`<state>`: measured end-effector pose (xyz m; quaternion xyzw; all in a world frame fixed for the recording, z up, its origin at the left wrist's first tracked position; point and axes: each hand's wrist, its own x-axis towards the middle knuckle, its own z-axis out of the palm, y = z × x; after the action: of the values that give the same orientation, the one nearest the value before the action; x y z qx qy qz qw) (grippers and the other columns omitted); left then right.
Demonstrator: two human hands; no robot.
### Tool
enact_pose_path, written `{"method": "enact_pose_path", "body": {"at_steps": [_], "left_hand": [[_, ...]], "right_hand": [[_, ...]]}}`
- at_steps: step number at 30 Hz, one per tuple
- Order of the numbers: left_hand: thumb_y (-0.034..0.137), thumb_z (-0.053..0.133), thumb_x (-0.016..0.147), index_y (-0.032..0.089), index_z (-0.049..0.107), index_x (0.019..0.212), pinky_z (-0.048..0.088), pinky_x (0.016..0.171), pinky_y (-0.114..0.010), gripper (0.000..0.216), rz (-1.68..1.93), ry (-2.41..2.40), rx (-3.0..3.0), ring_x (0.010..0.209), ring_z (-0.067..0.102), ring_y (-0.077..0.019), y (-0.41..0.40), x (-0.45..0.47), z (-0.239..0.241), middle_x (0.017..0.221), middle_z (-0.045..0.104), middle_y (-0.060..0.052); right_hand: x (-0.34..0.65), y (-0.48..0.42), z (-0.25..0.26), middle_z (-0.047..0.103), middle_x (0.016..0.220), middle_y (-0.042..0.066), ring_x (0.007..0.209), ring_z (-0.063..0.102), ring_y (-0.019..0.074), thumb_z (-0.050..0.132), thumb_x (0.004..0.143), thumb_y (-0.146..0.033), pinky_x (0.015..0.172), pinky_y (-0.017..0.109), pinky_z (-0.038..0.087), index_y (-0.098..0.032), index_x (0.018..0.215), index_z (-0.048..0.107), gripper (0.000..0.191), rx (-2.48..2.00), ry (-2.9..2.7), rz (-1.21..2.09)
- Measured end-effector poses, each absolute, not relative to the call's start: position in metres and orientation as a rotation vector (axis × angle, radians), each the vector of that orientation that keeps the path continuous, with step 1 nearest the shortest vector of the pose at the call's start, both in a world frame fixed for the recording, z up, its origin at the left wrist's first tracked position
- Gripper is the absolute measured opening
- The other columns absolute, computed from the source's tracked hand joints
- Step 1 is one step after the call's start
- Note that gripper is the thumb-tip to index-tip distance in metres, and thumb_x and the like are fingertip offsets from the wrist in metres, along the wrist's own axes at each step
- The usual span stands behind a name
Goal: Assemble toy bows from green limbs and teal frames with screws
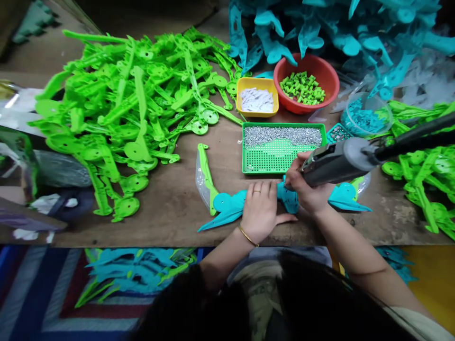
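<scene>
A long teal plastic assembly [232,204] with lime-green arms lies across the table before me. My left hand [261,208] rests on its middle, fingers over its far side and thumb stretched right, holding it down. In my right hand [310,189] is a grey and black power screwdriver [336,163], its cable running off to the upper right. The tool points at the teal centre piece [290,201]; its tip is hidden by my fingers. Just beyond my hands stands a green perforated tray [270,161] holding many small silver screws [280,136].
Left lies a large heap of lime-green parts [142,99]. A yellow tray [257,112] of white pieces and a red bowl [329,80] of green pieces stand behind. A clear tub [368,113] holds teal bits. Teal parts [309,33] are piled at the back; more lie below the table edge.
</scene>
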<state>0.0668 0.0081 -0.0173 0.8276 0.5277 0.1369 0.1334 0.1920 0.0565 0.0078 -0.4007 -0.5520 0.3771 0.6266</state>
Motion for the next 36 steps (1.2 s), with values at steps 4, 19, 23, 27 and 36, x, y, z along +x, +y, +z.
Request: {"method": "enact_pose_path", "body": {"at_steps": [4, 19, 23, 27, 36], "left_hand": [[0.08, 0.058, 0.064, 0.001, 0.048, 0.128, 0.039, 0.099, -0.046, 0.102, 0.378, 1.567, 2.399, 0.108, 0.054, -0.034, 0.01, 0.073, -0.018, 0.115, 0.059, -0.021], [0.074, 0.07, 0.054, 0.004, 0.051, 0.127, 0.04, 0.1, -0.044, 0.103, 0.421, 1.632, 2.4, 0.11, 0.054, -0.0335, 0.004, 0.075, -0.025, 0.119, 0.058, -0.019], [0.074, 0.071, 0.053, 0.004, 0.051, 0.127, 0.042, 0.099, -0.044, 0.104, 0.432, 1.638, 2.398, 0.108, 0.055, -0.0331, 0.004, 0.075, -0.025, 0.117, 0.059, -0.018], [0.074, 0.07, 0.056, 0.004, 0.051, 0.128, 0.042, 0.098, -0.045, 0.102, 0.443, 1.616, 2.4, 0.108, 0.055, -0.0329, 0.005, 0.073, -0.025, 0.118, 0.059, -0.019], [0.069, 0.069, 0.064, 0.0, 0.042, 0.137, 0.029, 0.111, -0.052, 0.104, 0.388, 1.534, 2.456, 0.12, 0.049, -0.0359, 0.007, 0.078, -0.018, 0.127, 0.055, -0.023]], "right_hand": [[0.19, 0.058, 0.017, 0.061, 0.069, -0.004, 0.055, 0.058, 0.0102, 0.073, 0.076, -0.028, 0.055, 0.027, 0.052, -0.023, 0.101, 0.059, 0.029, -0.95, -1.265, 0.896], [0.185, 0.1, -0.005, 0.063, 0.077, -0.005, 0.05, 0.056, 0.0073, 0.071, 0.077, -0.028, 0.05, 0.025, 0.05, -0.024, 0.102, 0.059, 0.028, -0.948, -1.085, 0.699], [0.184, 0.101, -0.004, 0.066, 0.083, -0.004, 0.054, 0.058, 0.0075, 0.071, 0.077, -0.024, 0.053, 0.025, 0.051, -0.025, 0.105, 0.059, 0.031, -0.899, -1.123, 0.72], [0.192, 0.095, 0.02, 0.067, 0.087, -0.004, 0.053, 0.059, 0.0066, 0.07, 0.08, -0.022, 0.051, 0.024, 0.051, -0.029, 0.107, 0.06, 0.029, -0.788, -1.108, 0.723], [0.225, 0.008, 0.037, 0.066, 0.092, -0.002, 0.054, 0.058, 0.0086, 0.067, 0.083, -0.03, 0.05, 0.027, 0.052, -0.033, 0.117, 0.055, 0.036, -0.78, -1.181, 0.78]]}}
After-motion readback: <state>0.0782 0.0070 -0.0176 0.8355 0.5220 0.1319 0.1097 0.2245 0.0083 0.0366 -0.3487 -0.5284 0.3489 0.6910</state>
